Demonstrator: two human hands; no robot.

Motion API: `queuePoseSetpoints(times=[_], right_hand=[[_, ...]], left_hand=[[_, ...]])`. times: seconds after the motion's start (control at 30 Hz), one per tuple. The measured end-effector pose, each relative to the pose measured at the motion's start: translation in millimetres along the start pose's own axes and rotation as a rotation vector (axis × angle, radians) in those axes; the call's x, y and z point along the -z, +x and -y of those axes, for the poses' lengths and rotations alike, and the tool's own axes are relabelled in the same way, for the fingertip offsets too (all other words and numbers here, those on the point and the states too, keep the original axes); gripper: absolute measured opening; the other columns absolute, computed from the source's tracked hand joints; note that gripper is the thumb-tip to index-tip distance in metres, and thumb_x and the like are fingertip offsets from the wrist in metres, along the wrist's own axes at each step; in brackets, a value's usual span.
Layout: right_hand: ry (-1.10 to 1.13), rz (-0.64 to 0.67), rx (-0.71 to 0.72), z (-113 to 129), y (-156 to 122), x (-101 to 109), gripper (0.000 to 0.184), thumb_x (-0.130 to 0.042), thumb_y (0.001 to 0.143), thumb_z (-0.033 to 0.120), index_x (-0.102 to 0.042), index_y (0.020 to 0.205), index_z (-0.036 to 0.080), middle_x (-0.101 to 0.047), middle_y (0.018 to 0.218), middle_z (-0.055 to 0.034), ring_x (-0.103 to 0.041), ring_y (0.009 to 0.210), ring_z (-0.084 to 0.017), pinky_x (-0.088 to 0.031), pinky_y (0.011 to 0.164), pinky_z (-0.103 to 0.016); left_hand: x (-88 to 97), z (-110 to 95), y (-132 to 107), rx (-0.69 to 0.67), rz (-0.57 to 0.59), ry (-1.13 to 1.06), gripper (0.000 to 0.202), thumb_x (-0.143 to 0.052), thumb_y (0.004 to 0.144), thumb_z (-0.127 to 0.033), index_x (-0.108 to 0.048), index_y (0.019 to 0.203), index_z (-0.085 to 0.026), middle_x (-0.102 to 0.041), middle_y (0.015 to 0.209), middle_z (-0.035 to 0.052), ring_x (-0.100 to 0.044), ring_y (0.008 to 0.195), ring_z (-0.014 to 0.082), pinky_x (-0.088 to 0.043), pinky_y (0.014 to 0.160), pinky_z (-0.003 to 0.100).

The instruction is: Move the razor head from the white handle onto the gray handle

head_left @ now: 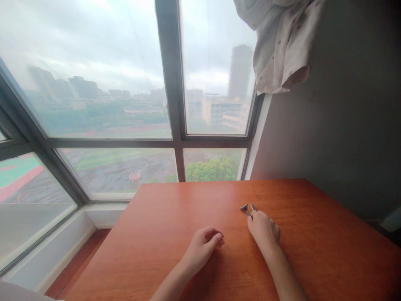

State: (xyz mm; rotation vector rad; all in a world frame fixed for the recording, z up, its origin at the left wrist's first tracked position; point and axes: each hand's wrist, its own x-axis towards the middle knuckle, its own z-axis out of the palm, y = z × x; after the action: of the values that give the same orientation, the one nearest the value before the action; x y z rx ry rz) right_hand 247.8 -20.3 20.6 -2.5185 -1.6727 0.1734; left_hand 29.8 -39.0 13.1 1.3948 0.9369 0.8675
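A small grey razor (245, 208) lies on the reddish-brown wooden table (175, 213), its head pointing away from me. My right hand (264, 229) rests on the table just behind it, fingers closed together over the handle end. My left hand (203, 246) lies on the table to the left, fingers loosely curled with nothing in them, about a hand's width from the right hand.
A large window with dark frames (171, 83) fills the view beyond the table's far edge. A pale cloth (278, 46) hangs at the upper right against a grey wall (344, 125). A white sill (46, 246) runs low on the left.
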Motion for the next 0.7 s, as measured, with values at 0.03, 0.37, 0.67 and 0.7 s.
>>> queuePoseSetpoints(times=[0.03,0.37,0.67,0.7], right_hand=[[-0.001,-0.005,-0.002,-0.3,0.1,0.3,0.028,-0.045,0.091,0.032,-0.070,0.093,0.020,-0.069,0.095,-0.0135,-0.069,0.085,-0.029,-0.050,0.067,-0.036],[-0.012,-0.010,-0.014,-3.6,2.8,0.8,0.026,-0.048,0.091,0.033,-0.071,0.096,0.022,-0.069,0.096,-0.0130,-0.068,0.085,-0.029,-0.049,0.065,-0.036],[0.004,0.006,-0.041,-5.5,3.3,2.5,0.026,-0.050,0.090,0.033,-0.071,0.101,0.023,-0.069,0.100,-0.0141,-0.069,0.087,-0.029,-0.049,0.067,-0.035],[0.007,0.008,-0.040,-5.7,3.4,2.5,0.026,-0.050,0.089,0.033,-0.071,0.101,0.024,-0.069,0.101,-0.0137,-0.069,0.087,-0.029,-0.049,0.067,-0.035]], left_hand=[[0.0,0.1,0.0,0.002,0.001,0.002,0.032,-0.062,0.078,-0.044,-0.068,0.077,-0.013,-0.071,0.072,0.0072,-0.063,0.069,0.0193,-0.048,0.068,0.029],[0.4,5.6,1.2,0.002,-0.002,0.015,0.034,-0.062,0.078,-0.047,-0.068,0.079,-0.014,-0.070,0.070,0.0059,-0.063,0.067,0.0188,-0.046,0.067,0.028],[0.7,6.6,1.3,-0.002,0.000,0.015,0.035,-0.062,0.078,-0.049,-0.068,0.079,-0.014,-0.070,0.068,0.0051,-0.062,0.066,0.0186,-0.046,0.066,0.028],[0.8,6.9,1.3,-0.004,0.000,0.015,0.034,-0.062,0.078,-0.048,-0.068,0.079,-0.014,-0.070,0.068,0.0053,-0.062,0.066,0.0187,-0.046,0.065,0.028]])
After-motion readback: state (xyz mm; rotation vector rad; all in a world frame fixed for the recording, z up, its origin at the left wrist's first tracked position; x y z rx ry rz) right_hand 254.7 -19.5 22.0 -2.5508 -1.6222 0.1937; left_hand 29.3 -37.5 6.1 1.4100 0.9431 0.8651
